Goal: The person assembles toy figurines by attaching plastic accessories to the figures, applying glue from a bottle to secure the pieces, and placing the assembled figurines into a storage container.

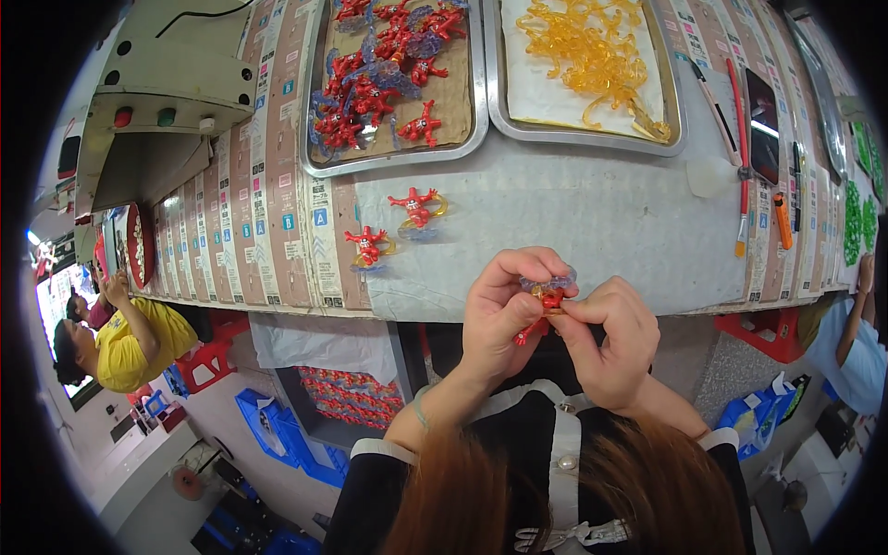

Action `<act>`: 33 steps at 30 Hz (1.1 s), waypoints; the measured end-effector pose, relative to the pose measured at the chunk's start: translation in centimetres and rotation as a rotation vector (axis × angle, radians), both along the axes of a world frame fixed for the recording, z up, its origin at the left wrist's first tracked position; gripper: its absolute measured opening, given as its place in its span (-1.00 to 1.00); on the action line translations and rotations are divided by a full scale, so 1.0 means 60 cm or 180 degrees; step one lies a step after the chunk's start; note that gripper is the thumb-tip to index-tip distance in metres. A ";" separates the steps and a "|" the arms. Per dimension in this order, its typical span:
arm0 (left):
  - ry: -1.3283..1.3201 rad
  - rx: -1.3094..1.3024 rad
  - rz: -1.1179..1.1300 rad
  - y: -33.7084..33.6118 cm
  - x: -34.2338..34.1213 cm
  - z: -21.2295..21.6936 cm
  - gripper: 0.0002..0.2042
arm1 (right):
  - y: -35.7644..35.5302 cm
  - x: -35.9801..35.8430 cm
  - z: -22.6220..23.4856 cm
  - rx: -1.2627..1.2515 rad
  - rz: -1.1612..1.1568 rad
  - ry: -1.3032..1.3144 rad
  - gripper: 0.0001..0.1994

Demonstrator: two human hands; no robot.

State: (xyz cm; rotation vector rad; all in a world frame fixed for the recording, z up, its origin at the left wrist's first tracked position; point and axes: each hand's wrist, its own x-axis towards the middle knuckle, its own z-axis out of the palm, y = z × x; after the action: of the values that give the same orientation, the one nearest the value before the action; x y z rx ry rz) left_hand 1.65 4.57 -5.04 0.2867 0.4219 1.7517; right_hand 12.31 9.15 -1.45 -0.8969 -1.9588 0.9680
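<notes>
Close to the table's front edge, both hands meet on one small red toy figure [551,300] with a translucent purple piece. My left hand [504,310] pinches it around the purple part, fingers curled over the top. My right hand [612,333] grips its other side between thumb and forefinger. The fingers hide much of the figure. Left of my hands, two red figures with yellow and purple clear parts lie on the grey mat: an upper one [417,207] and a lower one [368,245].
A metal tray [480,111] holds several red figures with purple pieces; another tray [683,120] holds yellow clear parts. On the right lie a brush [743,199], a phone [762,120] and an orange cutter [783,222]. A grey machine [166,83] stands left. A box of figures [351,393] sits below. People sit either side.
</notes>
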 end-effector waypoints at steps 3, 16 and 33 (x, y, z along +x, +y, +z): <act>0.0123 0.0099 0.0044 0.001 -0.002 -0.002 -0.77 | -0.001 0.000 -0.003 -0.0012 -0.0038 0.0037 -0.83; -0.0198 -0.0261 -0.0039 0.006 -0.010 0.019 -0.74 | 0.007 0.000 0.010 -0.0888 -0.0103 0.0356 -0.87; 0.0056 -0.1272 -0.0058 0.019 -0.006 0.035 -0.76 | 0.028 0.015 0.000 -0.1458 0.0312 0.0102 -0.91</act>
State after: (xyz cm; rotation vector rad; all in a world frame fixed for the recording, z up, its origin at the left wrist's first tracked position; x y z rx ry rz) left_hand 1.31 5.73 -2.95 0.0198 0.7654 1.6062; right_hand 13.22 10.86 -1.47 -1.0292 -1.7959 1.5171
